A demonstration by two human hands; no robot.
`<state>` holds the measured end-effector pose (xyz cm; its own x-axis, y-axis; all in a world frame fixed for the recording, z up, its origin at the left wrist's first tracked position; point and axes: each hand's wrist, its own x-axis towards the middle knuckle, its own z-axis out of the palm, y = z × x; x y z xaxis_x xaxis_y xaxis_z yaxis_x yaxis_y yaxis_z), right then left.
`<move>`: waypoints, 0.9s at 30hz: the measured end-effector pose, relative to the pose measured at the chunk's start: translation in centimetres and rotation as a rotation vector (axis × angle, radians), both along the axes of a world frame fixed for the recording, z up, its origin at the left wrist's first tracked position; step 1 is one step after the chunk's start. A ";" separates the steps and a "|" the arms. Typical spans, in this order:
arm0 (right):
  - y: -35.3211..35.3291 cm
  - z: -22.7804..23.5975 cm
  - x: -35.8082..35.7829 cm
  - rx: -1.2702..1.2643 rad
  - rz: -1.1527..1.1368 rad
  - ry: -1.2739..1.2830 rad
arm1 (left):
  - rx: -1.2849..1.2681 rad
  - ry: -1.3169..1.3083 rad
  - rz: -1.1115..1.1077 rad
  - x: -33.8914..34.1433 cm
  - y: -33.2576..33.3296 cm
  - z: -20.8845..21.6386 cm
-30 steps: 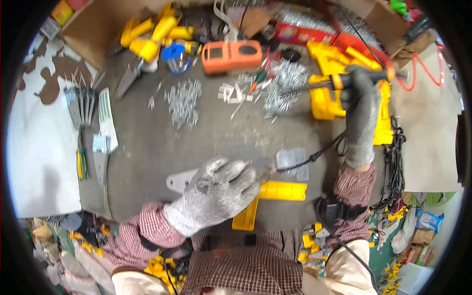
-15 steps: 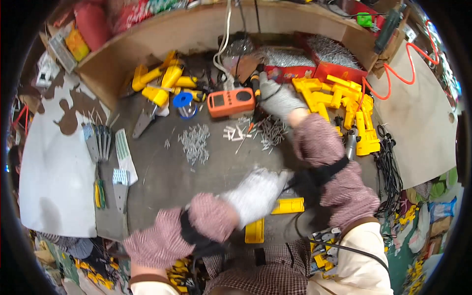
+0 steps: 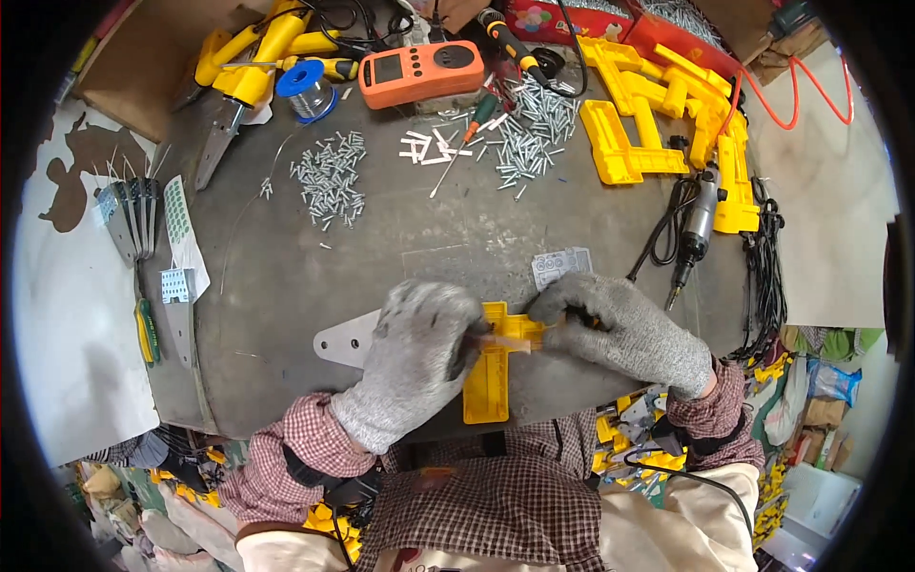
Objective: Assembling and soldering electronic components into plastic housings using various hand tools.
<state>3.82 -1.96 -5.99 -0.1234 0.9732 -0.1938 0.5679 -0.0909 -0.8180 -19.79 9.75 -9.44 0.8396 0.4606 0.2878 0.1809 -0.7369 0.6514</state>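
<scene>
Both my hands wear grey knit gloves and meet over a yellow plastic housing half (image 3: 486,386) at the table's near edge. My left hand (image 3: 415,348) is curled closed on a flat metal plate with holes (image 3: 341,340), which sticks out to its left. Between the hands, a thin pale brownish strip (image 3: 505,342) lies across the housing; whether it joins the plate is hidden. The closed fingertips of my right hand (image 3: 629,329) are at the housing's right arm. Just beyond that hand lies a grey flat piece with round markings (image 3: 560,266).
Screw piles (image 3: 329,179), an orange meter (image 3: 422,74), a solder spool (image 3: 307,91) and a screwdriver (image 3: 510,43) lie farther back. Yellow housings (image 3: 620,143) and a power screwdriver (image 3: 701,224) are at right. Metal plates with wires (image 3: 129,219) and pliers (image 3: 146,331) are at left.
My right hand has come back from the black-and-yellow screwdriver at the far side to the housing half. My left hand has shifted slightly left, onto the metal plate. The view has tilted down.
</scene>
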 end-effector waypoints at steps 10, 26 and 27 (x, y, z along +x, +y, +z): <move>0.8 0.2 -1.4 -0.211 -0.162 0.173 | 0.149 -0.036 0.059 -0.7 -0.9 -1.4; 5.7 -5.4 0.1 0.229 -0.201 -0.250 | 0.210 0.247 0.001 0.2 -2.0 2.1; 5.7 -5.6 0.1 0.229 -0.211 -0.239 | 0.163 0.183 0.007 0.6 -1.5 1.6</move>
<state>3.91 3.75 -11.54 0.1059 0.9938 0.0325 0.7333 -0.0560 -0.6776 -19.21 8.21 -7.79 0.8817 0.4261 0.2024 0.2902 -0.8282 0.4795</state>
